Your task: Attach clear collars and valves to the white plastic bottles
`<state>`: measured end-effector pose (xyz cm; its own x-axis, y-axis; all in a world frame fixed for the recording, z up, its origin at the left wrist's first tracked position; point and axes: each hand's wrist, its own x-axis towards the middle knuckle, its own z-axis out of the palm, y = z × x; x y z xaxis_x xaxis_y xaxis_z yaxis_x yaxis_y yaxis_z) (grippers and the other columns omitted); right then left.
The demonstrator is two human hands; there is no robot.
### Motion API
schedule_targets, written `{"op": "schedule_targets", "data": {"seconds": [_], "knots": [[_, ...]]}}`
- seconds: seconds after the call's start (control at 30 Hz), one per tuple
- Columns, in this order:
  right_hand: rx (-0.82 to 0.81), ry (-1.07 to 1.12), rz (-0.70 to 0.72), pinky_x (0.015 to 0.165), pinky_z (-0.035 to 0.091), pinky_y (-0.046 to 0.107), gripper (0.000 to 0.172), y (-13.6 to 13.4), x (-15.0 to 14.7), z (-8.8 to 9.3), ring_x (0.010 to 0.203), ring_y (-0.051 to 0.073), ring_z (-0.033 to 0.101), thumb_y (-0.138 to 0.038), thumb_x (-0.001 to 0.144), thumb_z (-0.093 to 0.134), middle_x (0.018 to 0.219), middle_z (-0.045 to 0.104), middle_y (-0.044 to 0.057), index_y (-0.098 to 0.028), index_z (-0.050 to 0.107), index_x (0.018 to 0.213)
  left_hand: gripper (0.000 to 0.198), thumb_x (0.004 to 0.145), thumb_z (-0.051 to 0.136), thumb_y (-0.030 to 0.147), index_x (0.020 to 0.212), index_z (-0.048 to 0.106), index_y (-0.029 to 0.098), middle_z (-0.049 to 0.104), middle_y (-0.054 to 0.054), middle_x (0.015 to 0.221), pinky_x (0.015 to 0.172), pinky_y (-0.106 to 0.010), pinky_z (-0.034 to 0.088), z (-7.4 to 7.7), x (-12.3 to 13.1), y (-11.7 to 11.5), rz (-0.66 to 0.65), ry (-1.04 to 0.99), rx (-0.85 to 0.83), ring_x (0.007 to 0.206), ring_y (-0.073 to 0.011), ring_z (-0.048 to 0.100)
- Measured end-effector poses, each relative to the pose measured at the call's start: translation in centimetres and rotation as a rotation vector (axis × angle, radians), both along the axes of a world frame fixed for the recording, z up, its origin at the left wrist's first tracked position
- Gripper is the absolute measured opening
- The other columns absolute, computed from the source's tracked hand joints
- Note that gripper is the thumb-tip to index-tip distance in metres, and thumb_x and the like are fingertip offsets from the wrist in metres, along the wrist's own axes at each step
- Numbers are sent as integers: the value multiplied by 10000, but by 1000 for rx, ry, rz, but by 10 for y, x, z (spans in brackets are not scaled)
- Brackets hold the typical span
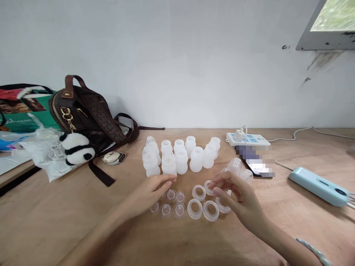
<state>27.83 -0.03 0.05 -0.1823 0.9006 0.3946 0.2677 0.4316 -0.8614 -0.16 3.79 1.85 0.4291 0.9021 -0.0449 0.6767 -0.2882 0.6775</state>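
Hands over small clear plastic parts on a wooden table [277, 207]. Left hand [149, 194]: fingers curled loosely together, tips resting among the clear nipples [172, 205], just below the front bottles [180, 155]; whether it pinches one cannot be told. Right hand [235, 195]: thumb & forefinger pinching a clear ring [208, 186], other fingers bent over the ring group [203, 207]. 2 bottles lie on their sides [240, 168] just behind the right hand. Left bkgd: brown bag [85, 114], panda toy [76, 147]. Right: power strip [249, 139], phone [256, 166], blue device [318, 186].
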Motion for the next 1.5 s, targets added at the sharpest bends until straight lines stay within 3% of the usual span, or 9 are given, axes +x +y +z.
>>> {"op": "schedule_targets", "data": {"seconds": [0.3, 0.47, 0.67, 0.83, 1.0, 1.17, 1.27, 1.37, 1.5], "knots": [[49, -41, -30, 632, 502, 290, 116, 0, -1, 1, 712, 170, 642, -322, 944, 581, 829, 697, 34, -216, 610, 910, 386, 934, 475, 436, 1184, 694, 240, 728, -56, 1222, 1024, -413, 493, 4, 1, 5, 36, 6, 8, 1145, -287, 651], [101, -243, -36, 634, 487, 302, 123, 2, 1, 0, 743, 190, 628, -257, 968, 524, 816, 686, 37, -222, 605, 882, 340, 919, 517, 388, 1169, 710, 261, 731, -52, 1220, 1028, -423, 488, -1, -16, -1, 55, -59, -9, 1157, -292, 647], [417, -639, 51, 833, 496, 432, 268, 9, 1, -10, 912, 244, 638, -34, 917, 464, 999, 720, 86, -206, 650, 1003, 348, 897, 481, 232, 1172, 693, 228, 731, -69, 1196, 988, -399, 512, -15, -46, -10, 26, -142, -52, 1108, -265, 667], [566, -857, 28, 1065, 362, 586, 459, 10, -4, -22, 1224, 309, 561, 95, 799, 522, 1285, 669, 98, -206, 665, 1114, 321, 885, 521, 233, 1172, 665, 222, 715, -83, 1206, 991, -404, 496, -21, -45, -14, -4, -92, 24, 1107, -269, 652], [578, -945, 21, 1080, 377, 604, 373, 14, -7, -26, 1291, 319, 526, 76, 831, 554, 1337, 648, 96, -193, 694, 1050, 224, 880, 552, 282, 1066, 659, 219, 730, -84, 1094, 894, -383, 510, -25, -39, -12, 23, 0, 140, 997, -272, 665], [589, -937, 34, 1077, 417, 589, 305, 17, -6, -26, 1295, 304, 535, 49, 849, 561, 1341, 643, 87, -203, 700, 952, 164, 867, 609, 368, 936, 634, 222, 727, -50, 978, 814, -347, 514, -29, -48, -17, 121, 55, 192, 914, -268, 666], [608, -893, 50, 1090, 412, 589, 326, 18, -5, -24, 1306, 305, 527, 59, 870, 505, 1359, 629, 85, -213, 669, 945, 174, 887, 595, 401, 884, 631, 231, 728, -11, 935, 785, -308, 508, -21, -57, -21, 147, 63, 178, 899, -255, 668], [622, -809, 43, 1073, 431, 578, 311, 19, -4, -17, 1300, 310, 524, 46, 894, 451, 1361, 614, 128, -191, 622, 998, 186, 881, 607, 416, 929, 651, 242, 732, -6, 949, 782, -310, 514, -3, -58, -22, 203, -14, 155, 876, -242, 672], [563, -557, 30, 900, 546, 468, 221, 15, -2, -4, 1139, 269, 614, -54, 967, 395, 1267, 640, 143, -207, 554, 975, 207, 827, 694, 368, 966, 641, 224, 711, -32, 975, 808, -336, 547, 21, -27, -21, 141, -404, -60, 895, -225, 690]]}}
